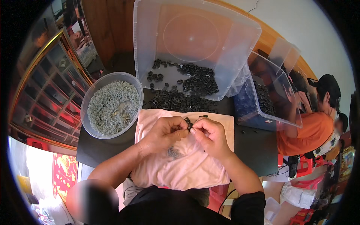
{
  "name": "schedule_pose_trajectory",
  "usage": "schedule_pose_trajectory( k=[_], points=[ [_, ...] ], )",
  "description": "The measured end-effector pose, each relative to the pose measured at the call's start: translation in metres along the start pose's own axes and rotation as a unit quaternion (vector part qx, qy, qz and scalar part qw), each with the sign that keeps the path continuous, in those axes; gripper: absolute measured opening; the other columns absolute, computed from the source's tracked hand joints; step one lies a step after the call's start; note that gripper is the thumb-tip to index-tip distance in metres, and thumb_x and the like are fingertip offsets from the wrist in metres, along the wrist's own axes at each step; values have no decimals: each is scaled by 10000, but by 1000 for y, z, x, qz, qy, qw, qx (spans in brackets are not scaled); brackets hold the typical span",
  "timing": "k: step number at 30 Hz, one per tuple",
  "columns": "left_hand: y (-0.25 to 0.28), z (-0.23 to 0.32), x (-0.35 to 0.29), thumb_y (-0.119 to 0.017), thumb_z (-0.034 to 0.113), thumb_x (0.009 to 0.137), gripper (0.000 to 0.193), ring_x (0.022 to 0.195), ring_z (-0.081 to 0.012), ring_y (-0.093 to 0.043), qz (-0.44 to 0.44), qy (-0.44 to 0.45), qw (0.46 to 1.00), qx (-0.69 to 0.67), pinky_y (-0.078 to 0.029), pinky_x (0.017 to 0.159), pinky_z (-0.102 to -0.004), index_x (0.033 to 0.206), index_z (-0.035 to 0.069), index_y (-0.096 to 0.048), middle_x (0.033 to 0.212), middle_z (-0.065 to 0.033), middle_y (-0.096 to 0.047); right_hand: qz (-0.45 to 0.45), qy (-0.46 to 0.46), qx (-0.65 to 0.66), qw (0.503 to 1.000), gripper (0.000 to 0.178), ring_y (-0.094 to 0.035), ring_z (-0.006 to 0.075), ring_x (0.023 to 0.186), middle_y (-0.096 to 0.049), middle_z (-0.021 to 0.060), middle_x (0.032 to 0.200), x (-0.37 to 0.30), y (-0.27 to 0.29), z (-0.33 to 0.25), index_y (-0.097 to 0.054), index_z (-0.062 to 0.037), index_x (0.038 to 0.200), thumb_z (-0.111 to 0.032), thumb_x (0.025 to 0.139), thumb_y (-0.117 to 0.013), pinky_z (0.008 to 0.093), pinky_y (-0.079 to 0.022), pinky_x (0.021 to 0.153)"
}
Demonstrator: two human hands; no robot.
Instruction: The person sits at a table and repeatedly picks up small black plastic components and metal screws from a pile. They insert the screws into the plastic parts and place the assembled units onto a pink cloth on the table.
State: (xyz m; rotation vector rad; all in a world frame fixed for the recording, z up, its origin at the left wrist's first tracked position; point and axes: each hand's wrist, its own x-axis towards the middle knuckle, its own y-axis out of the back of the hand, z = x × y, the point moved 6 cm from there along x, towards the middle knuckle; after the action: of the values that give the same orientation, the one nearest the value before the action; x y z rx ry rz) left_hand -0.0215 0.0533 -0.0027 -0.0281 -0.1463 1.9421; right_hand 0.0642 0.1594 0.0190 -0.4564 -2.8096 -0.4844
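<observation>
My left hand (pixel 167 130) and my right hand (pixel 210 135) meet over a pink cloth (pixel 161 170) spread on the table's near side. Between their pinched fingertips is a small black plastic piece (pixel 189 123), and both hands grip it. My fingers partly hide it, so its details do not show. On the cloth below my left hand lies a little heap of small metal springs (pixel 173 152). Just past the cloth, many loose black plastic pieces (pixel 176 102) are scattered over the dark tabletop.
A round clear tub (pixel 85 116) full of small metal springs stands at left. A large clear bin (pixel 234 56) lies tipped at the back, with black pieces inside. Another bin (pixel 296 122) of black pieces stands at right, near a person in orange (pixel 313 131).
</observation>
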Motion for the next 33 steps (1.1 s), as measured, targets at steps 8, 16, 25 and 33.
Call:
schedule_pose_trajectory(
  k=[8, 16, 25, 33],
  points=[
    [50, 41, 17, -570, 9, 800, 129, 714, -163, -573, 214, -107, 893, 380, -452, 629, -278, 923, -27, -583, 798, -85, -576, 128, -54, 140, 980, 77, -487, 35, 493, -542, -9, 626, 10, 45, 24, -576, 4, 782, -46, 840, -588, 181, -394, 452],
    [42, 20, 58, -645, 85, 713, 154, 810, -351, -564, 136, -44, 776, 614, -447, 724, -406, 834, -4, -608, 869, -160, -569, 144, -50, 164, 975, 88, -496, 53, 500, -557, 20, 638, 11, 51, 29, -578, 9, 779, -54, 840, -583, 189, -418, 476],
    [43, 16, 52, -608, 39, 797, 66, 644, -203, -604, 131, 53, 952, 272, -484, 587, -298, 839, 4, -571, 767, -119, -631, 139, -27, 144, 979, 94, -483, 35, 480, -544, 2, 609, 10, 49, 25, -572, 11, 755, -48, 824, -599, 184, -388, 427],
    [12, -4, 23, -533, 21, 876, 212, 774, -184, -649, 63, 70, 983, -157, -544, 693, -270, 1086, -9, -542, 924, -150, -647, 105, -28, 148, 983, 79, -487, 35, 517, -545, 3, 644, 6, 35, 10, -564, 4, 764, -32, 826, -595, 185, -396, 453]
  ],
)
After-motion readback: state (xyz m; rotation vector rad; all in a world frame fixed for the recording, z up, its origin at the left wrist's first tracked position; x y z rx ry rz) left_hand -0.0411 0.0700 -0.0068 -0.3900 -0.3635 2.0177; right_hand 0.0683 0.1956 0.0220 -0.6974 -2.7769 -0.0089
